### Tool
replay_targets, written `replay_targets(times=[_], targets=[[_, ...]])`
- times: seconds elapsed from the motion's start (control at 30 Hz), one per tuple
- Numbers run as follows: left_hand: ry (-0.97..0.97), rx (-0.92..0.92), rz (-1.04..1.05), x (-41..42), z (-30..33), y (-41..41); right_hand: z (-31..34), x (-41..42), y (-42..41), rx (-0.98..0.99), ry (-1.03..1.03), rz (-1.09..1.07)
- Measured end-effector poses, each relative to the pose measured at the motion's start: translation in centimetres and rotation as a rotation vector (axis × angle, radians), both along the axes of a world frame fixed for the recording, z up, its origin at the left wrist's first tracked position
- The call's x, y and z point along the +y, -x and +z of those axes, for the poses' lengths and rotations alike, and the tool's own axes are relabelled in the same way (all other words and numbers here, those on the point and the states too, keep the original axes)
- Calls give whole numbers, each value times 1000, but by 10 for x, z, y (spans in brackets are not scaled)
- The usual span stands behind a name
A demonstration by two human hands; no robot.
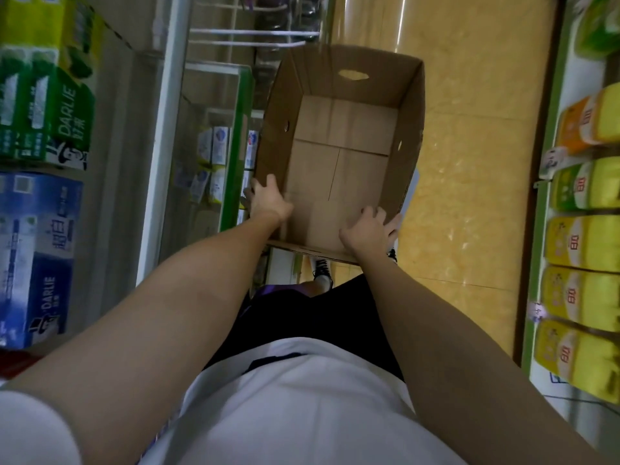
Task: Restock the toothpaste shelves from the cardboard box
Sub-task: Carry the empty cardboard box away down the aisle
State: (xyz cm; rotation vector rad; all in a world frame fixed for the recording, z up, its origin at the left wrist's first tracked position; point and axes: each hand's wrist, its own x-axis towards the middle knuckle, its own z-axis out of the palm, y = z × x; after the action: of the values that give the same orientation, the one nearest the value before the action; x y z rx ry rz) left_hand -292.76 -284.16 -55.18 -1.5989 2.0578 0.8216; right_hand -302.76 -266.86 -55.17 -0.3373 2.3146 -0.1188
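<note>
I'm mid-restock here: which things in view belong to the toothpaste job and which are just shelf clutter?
Belongs to the job:
- open brown cardboard box, empty inside
- left hand and right hand, gripping its near corners
- green Darlie toothpaste cartons
- blue Darlie toothpaste cartons

Just lying about:
- yellow and orange packs on the right shelf
- small white boxes on lower shelves

Brown cardboard box (342,95), yellow floor (469,129)

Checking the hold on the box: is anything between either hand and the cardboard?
Nothing visible. The left hand grips the cardboard box at its left wall, the right hand at its near right corner; the box looks empty.
</note>
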Motion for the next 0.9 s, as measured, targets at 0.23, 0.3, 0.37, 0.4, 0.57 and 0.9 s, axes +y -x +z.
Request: replay_targets(times=[0.23, 0.3, 0.37, 0.4, 0.57, 0.9], targets=[[-33, 128, 90, -2, 2, -4, -5, -2, 3, 59, 107, -214], [-48, 131, 126, -5, 1, -5, -4, -1, 7, 107, 178, -378], [-76, 116, 164, -8, 1, -5, -2, 2, 12, 130, 245, -497], [-93, 112, 182, -9, 2, -4, -2, 4, 15, 128, 271, -554], [-24, 110, 301, -5, 7, 11, 5, 5, 43, -29, 193, -718], [-43, 153, 296, 5, 28, 76, 35, 22, 111, -112, 179, -839]])
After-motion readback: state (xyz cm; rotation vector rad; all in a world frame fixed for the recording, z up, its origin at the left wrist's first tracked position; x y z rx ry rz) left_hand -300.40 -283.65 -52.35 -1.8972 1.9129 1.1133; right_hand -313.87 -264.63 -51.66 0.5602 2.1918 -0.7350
